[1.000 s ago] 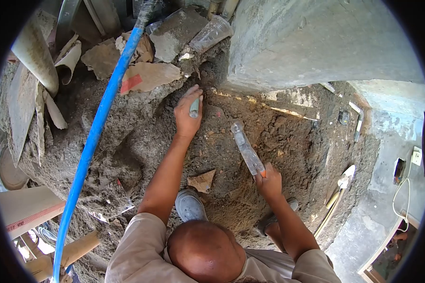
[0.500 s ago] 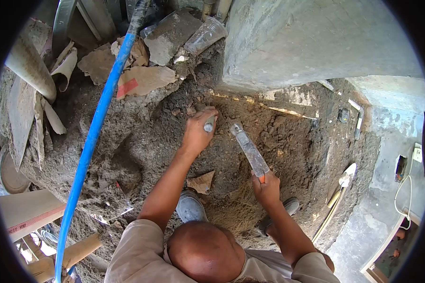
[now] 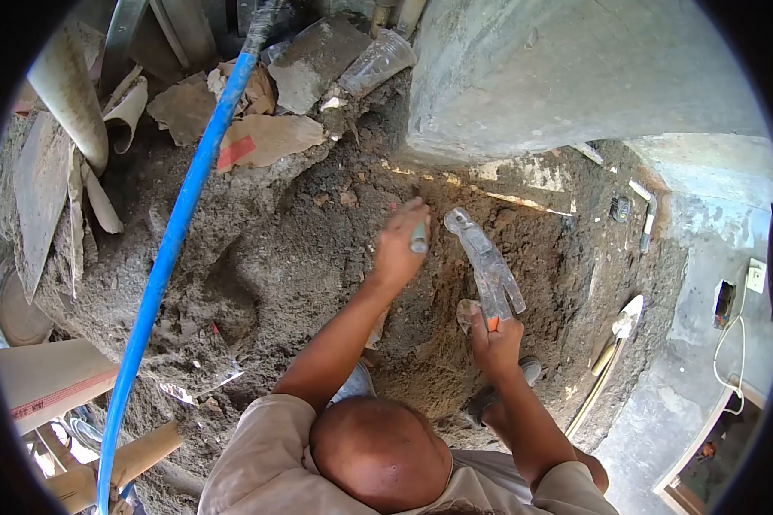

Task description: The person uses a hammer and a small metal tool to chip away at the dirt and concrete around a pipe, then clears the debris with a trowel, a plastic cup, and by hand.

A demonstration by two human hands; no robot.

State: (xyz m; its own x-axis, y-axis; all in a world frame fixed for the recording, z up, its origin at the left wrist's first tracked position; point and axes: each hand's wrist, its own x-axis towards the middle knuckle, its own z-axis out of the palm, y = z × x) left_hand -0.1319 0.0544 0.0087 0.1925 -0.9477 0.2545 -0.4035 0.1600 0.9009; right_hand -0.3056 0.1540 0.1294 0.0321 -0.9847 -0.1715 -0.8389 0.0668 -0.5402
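Note:
My left hand (image 3: 401, 249) is wrapped round a metal chisel (image 3: 418, 239), seen nearly end-on with its round top facing up. The chisel's lower end is hidden by the hand and the soil. To the right, my right hand (image 3: 496, 346) grips a claw hammer (image 3: 483, 262) near its head, where a bit of orange handle shows. The hammer's face points up and left, apart from the chisel, and its claw spreads towards the lower right. Both hands are over dug brown soil (image 3: 421, 343).
A concrete block (image 3: 575, 77) stands ahead on the right. A blue pipe (image 3: 168, 249) crosses on the left, beside broken slabs (image 3: 270, 140) and a clear plastic cup (image 3: 378, 62). A trowel (image 3: 629, 317) lies right. A person's head (image 3: 378, 451) shows below.
My left hand has moved right with the chisel. My right hand has shifted slightly right, and the hammer has turned so that its claw now shows. The loose shard near the left shoe is largely covered.

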